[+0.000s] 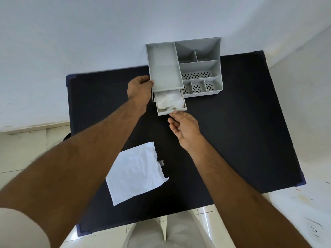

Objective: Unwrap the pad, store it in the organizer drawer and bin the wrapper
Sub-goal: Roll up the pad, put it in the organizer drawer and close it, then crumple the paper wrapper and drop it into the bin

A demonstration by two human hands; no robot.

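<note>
A grey organizer stands at the far edge of the black table. Its drawer is pulled partly out, and the white pad lies inside it. My left hand grips the organizer's left front corner. My right hand is palm up just below the drawer front, with its fingertips touching the drawer's front edge. The white wrapper lies flat on the table near me, between my forearms.
The organizer's right side has several empty compartments with perforated floors. A white wall rises behind the table. Tiled floor shows on both sides and near my legs. A wall socket sits at the lower right.
</note>
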